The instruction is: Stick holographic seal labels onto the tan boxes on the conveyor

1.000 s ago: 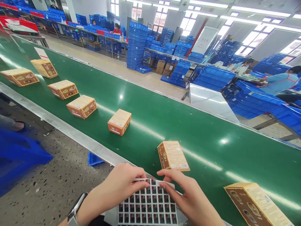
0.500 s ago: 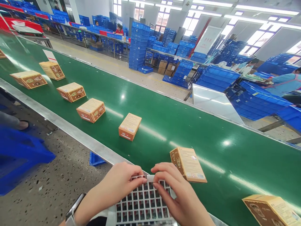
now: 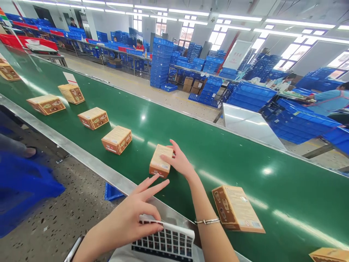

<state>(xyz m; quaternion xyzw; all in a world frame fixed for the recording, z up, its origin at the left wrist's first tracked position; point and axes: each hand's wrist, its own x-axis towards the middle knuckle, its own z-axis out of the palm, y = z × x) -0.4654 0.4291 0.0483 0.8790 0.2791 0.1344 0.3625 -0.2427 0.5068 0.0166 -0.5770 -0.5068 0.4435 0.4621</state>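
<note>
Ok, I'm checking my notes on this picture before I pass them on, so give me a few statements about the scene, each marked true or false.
1. The right hand has its thumb over the top of a carton on the conveyor belt. True.
2. The left hand holds nothing. False: its thumb and fingers pinch a white gridded sheet.
3. The conveyor belt is blue. False: it is green.
4. A bracelet is on the right wrist. True.
5. The tall stack of blue crates stands on the conveyor belt. False: it stands on the floor beyond it.
</note>
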